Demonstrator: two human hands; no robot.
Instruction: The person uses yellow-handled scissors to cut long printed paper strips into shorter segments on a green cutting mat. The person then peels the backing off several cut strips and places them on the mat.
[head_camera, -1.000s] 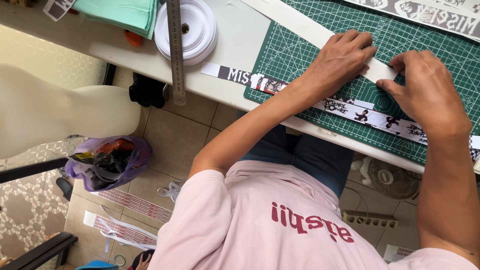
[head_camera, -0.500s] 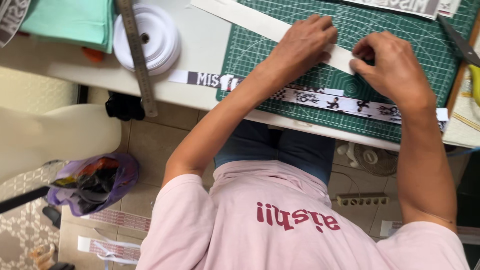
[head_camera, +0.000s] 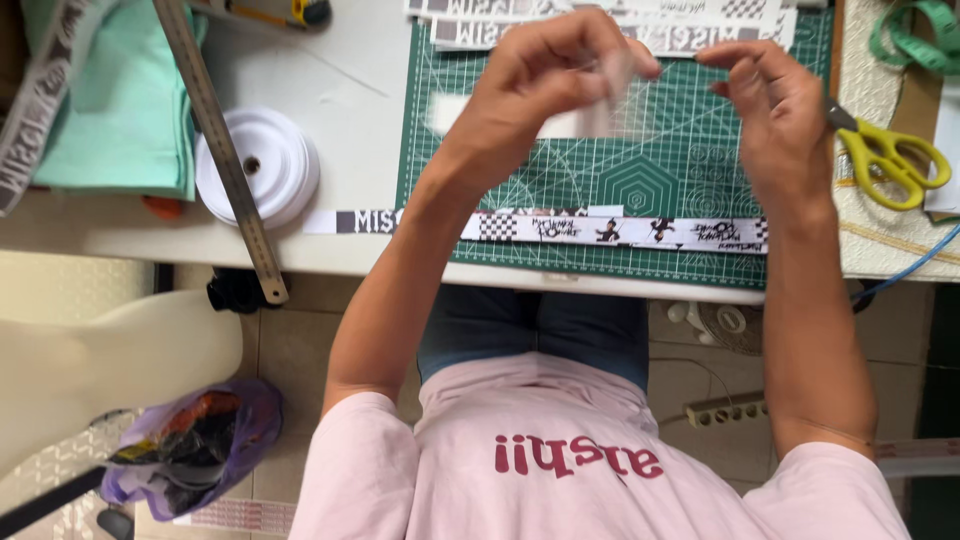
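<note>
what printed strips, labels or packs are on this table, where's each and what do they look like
Printed band: along the mat's near edge, long, white with black checks and figures.
Strip stack: far edge of the mat, white with grey print.
Woven strap: far left over the teal cloth, grey with pale print.
Small pale strip: blurred, at the left hand, near the right hand.

— How is the feed looking to you?

— I see even, soft daylight, bright across the white table (head_camera: 340, 110) and the green cutting mat (head_camera: 640, 180), with no hard glare. Shadows are faint; the darkest patch I find sits under the table edge toward 6 o'clock.

— Any blur?

— Yes. The left hand (head_camera: 550, 70) and the pale strip (head_camera: 600, 110) it pinches smear with motion around 12 o'clock. The right hand (head_camera: 775, 110) is a little sharper. The steel ruler (head_camera: 220, 150) at 10 o'clock looks crisp.
</note>
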